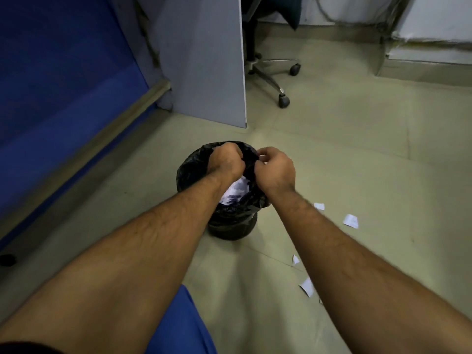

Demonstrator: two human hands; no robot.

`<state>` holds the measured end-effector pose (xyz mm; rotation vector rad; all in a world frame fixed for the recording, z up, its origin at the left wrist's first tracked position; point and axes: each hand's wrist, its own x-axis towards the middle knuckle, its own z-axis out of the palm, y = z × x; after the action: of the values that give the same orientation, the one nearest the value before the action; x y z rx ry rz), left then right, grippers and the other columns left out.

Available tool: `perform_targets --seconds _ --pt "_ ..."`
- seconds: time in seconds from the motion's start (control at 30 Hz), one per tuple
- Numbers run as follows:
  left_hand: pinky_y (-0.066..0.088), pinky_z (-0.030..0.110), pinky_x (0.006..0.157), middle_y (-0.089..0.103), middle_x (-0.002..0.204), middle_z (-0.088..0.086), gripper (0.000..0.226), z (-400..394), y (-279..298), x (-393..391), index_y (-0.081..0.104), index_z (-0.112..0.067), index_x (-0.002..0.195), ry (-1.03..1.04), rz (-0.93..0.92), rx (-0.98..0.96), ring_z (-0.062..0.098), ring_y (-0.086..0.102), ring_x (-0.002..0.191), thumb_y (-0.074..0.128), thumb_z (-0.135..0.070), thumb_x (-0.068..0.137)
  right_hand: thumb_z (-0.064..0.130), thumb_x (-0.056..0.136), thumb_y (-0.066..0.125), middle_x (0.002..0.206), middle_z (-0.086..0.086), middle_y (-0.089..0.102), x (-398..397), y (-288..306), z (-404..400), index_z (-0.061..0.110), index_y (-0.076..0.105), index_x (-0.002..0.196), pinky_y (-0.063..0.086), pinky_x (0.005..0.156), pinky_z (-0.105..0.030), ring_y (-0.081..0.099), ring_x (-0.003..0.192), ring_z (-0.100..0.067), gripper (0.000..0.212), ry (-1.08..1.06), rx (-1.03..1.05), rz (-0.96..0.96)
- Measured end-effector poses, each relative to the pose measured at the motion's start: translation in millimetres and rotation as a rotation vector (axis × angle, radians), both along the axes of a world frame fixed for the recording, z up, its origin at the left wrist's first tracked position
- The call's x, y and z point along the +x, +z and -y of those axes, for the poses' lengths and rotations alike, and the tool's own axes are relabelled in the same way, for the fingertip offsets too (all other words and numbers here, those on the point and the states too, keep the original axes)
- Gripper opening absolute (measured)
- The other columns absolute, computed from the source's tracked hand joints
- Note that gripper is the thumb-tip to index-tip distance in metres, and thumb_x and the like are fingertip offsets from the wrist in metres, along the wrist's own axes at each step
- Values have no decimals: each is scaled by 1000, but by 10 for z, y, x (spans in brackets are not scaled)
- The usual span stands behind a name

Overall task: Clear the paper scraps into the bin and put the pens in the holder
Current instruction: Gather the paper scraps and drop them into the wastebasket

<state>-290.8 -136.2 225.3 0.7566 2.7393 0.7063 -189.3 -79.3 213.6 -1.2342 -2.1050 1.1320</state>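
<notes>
A small round bin [231, 226] lined with a black plastic bag stands on the floor in front of me. White paper scraps [236, 190] lie inside it. My left hand [226, 159] is over the bin's mouth with its fingers curled shut; what it holds is hidden. My right hand [275, 167] hovers at the bin's right rim, fingers pinched, with a bit of white paper showing at the fingertips. Several paper scraps lie on the floor to the right, one scrap [351, 221] near the bin and another scrap [307, 287] closer to me. No pens or holder are in view.
A blue partition [63, 85] runs along the left. A grey desk panel [204, 60] stands behind the bin, with an office chair's wheeled base [281, 80] to its right. Beige tiled floor [357, 149] spreads to the right. My blue trouser leg [178, 325] shows below.
</notes>
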Motion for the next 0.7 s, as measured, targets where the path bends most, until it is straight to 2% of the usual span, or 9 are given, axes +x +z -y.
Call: perform_targets --seconds 0.13,0.23,0.33,0.43,0.53,0.63,0.7 --pt "56 28 81 72 104 2 29 -296 100 374 72 -23 98 -143 -33 89 22 67 97 56 -6 79 18 87 57 101 0 76 305 -15 -182 24 74 106 50 82 -26 69 97 -21 27 -141 -4 -65" --pt "53 28 79 71 108 5 31 -540 67 731 71 -22 103 -245 -39 81 26 66 99 54 -7 81 21 88 58 105 1 76 612 -70 -351 21 76 106 51 85 -28 69 100 -20 25 -194 3 -82" --pt "49 28 84 69 115 6 34 -716 -232 1154 71 -21 106 -345 12 6 27 63 106 53 -6 81 19 88 58 107 0 75 1080 -350 -505 20 75 107 48 86 -27 68 102 -21 26 -243 -23 -50" --pt "50 30 90 65 123 7 39 -714 -777 1586 66 -23 115 -447 111 -166 28 61 113 54 -7 82 14 89 56 109 -1 75 1654 -883 -554 20 72 112 45 84 -24 67 105 -22 29 -266 -102 88" --pt "49 34 96 57 134 10 44 -581 -1349 1980 57 -18 127 -564 220 -389 30 57 120 63 -18 83 15 87 58 118 -5 69 2181 -1461 -502 21 65 121 45 87 -29 62 113 -29 36 -225 -182 326" --pt "48 38 94 49 135 13 77 -372 -1863 2330 42 -17 136 -621 271 -606 33 52 123 77 -39 71 28 83 64 124 -12 57 2570 -1906 -292 21 56 129 46 93 -36 53 117 -35 47 -141 -181 653" --pt "45 39 95 45 130 12 90 -232 -2133 2497 36 -18 136 -620 223 -673 33 48 123 81 -49 64 31 78 67 122 -12 53 2734 -2115 -120 19 56 125 46 88 -37 52 113 -35 50 -135 -132 741"
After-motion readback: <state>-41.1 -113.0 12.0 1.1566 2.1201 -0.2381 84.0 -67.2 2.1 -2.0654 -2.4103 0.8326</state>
